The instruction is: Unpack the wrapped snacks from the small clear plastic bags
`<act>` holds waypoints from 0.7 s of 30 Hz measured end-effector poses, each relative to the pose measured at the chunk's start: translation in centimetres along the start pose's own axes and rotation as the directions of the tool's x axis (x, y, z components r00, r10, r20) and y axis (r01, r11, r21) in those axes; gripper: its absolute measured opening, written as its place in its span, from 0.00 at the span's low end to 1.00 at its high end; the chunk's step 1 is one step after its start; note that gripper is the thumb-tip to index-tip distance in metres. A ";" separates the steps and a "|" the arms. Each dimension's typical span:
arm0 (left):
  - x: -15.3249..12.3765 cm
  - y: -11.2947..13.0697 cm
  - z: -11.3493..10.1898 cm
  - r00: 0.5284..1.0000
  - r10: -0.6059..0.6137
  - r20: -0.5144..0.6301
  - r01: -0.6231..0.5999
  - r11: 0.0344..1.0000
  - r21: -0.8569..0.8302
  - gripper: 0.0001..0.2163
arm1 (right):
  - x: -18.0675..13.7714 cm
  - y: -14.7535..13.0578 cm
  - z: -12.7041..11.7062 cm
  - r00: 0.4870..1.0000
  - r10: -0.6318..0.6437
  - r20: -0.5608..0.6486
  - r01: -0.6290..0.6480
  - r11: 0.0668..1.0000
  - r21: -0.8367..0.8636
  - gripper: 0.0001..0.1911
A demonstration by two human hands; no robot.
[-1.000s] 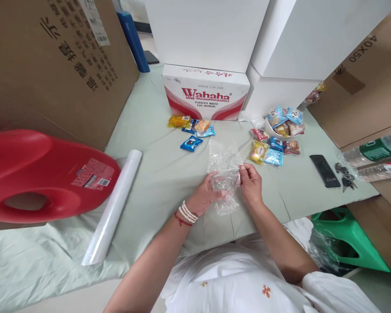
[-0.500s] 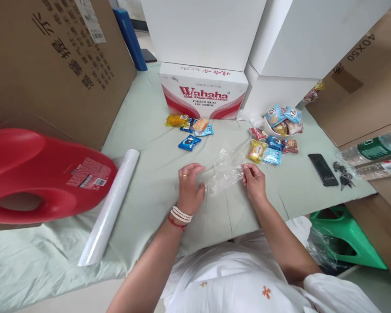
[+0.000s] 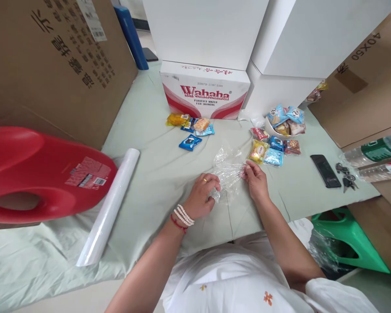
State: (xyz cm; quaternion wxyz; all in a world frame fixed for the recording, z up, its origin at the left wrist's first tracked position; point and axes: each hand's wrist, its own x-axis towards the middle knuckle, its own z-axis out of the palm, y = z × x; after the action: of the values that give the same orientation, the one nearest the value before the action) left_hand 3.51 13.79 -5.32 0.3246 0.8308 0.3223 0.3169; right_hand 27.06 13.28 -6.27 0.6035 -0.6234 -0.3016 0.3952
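A crumpled clear plastic bag (image 3: pixel 228 171) lies on the cloth-covered table between my hands. My right hand (image 3: pixel 256 179) pinches its right edge between thumb and fingers. At its left edge is my left hand (image 3: pixel 202 195), wearing a ring and beaded bracelets; its fingers are curled but thumb and fingertips stay apart around the film. Beyond the bag, wrapped snacks lie in two groups: one with a blue packet (image 3: pixel 190 142) in front of the Wahaha box, the other with a yellow packet (image 3: pixel 258 151) beside a snack-filled white bowl (image 3: pixel 271 128).
A white film roll (image 3: pixel 109 206) and a red plastic container (image 3: pixel 48 174) stand on the left. At the back is the Wahaha carton (image 3: pixel 205 91) under large white boxes. On the right are a phone (image 3: pixel 325 171), keys (image 3: pixel 346 177), bottles (image 3: pixel 382 150) and a green stool (image 3: pixel 361 248).
My left hand has moved right and slightly nearer to me, reaching the bag's left edge with fingers curling. The bag is more bunched. My right hand keeps its pinch, almost in place.
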 end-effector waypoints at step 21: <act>0.0 0.1 0.3 0.995 -0.010 0.095 0.017 0.997 -0.071 0.09 | -5.3 -1.7 -2.3 0.585 -0.295 0.756 0.767 0.504 -0.397 0.10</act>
State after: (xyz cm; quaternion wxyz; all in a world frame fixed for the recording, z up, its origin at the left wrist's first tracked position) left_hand 3.72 13.67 -5.44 0.3715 0.8305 0.3006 0.2862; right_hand 26.56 7.72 -4.00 0.2890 -0.5054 -0.7868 0.2050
